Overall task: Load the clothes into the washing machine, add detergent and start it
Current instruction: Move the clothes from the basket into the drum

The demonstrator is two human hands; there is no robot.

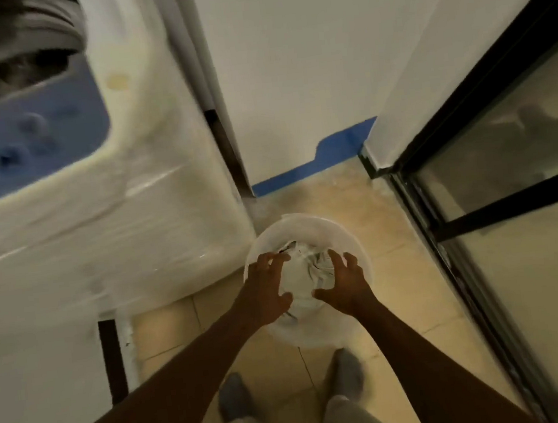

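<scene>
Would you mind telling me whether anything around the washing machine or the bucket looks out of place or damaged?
Only small things. A yellowish stain marks the washing machine top beside its blue panel, and the blue strip along the wall's foot runs in uneven steps. The bucket stands upright, nothing spilled.

Washing machine [74, 205] standing at left, bucket [310, 223] sitting on the floor [383, 297] just beside its right front corner, clothes [302, 270] lying inside the bucket. Glass door [509, 187] running along the right; left hand [267, 293] and right hand [345, 283] hovering over the clothes, two feet [235, 396] standing before the bucket
</scene>
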